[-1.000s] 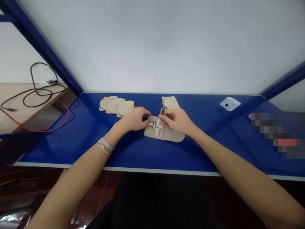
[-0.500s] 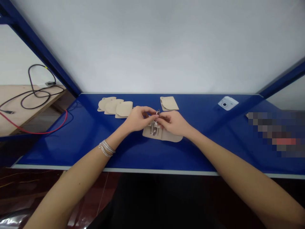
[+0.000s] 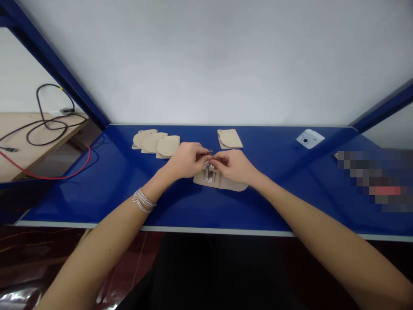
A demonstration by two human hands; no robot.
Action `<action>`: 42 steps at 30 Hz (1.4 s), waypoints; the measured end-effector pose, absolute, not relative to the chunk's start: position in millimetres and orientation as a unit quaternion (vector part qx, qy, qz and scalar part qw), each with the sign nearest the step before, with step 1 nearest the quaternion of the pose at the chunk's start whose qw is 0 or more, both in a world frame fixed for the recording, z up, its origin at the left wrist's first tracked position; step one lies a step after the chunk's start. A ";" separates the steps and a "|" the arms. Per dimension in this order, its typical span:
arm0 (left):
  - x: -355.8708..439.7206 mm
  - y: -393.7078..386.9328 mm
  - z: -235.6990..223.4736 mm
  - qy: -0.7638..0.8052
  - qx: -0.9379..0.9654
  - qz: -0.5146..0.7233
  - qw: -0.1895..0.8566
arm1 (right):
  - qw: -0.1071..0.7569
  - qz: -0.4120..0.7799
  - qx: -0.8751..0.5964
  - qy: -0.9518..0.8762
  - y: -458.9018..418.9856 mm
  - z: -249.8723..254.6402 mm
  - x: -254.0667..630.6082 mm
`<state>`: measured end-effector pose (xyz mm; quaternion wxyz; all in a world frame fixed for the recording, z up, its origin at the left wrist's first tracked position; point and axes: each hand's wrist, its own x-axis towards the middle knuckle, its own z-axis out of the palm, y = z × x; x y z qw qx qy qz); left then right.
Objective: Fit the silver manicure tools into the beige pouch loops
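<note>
currently, two hands, one open beige case (image 3: pixel 230 185), four folded cases (image 3: pixel 169 145) (three overlapping at left, one apart) and one white camera (image 3: pixel 311 138) show on the blue worktop (image 3: pixel 180 206). below the hands, the open beige case lies with its long axis left to right, rounded flap pointing right. unlike a second ago, when they were apart, the left hand (image 3: pixel 187 160) and right hand (image 3: pixel 237 165) meet, fingertips nearly closed, pinching a small metal piece (image 3: pixel 211 151) above its upper edge.

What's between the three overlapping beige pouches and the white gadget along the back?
One folded beige pouch lies on the table, in the head view.
</note>
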<state>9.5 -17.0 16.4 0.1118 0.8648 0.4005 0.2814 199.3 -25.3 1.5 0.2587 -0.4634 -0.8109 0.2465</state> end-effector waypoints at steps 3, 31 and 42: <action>7.7 -15.6 16.6 0.400 0.865 0.281 0.112 | 0.282 0.252 -0.452 -0.808 -23.0 0.3 202.6; -4.5 -10.8 18.3 0.507 0.813 0.243 0.152 | 0.273 0.255 -0.477 -0.796 -18.2 -2.0 207.7; 7.9 -10.2 10.1 0.583 0.763 0.226 0.163 | 0.259 0.248 -0.481 -0.800 -19.6 -0.8 206.6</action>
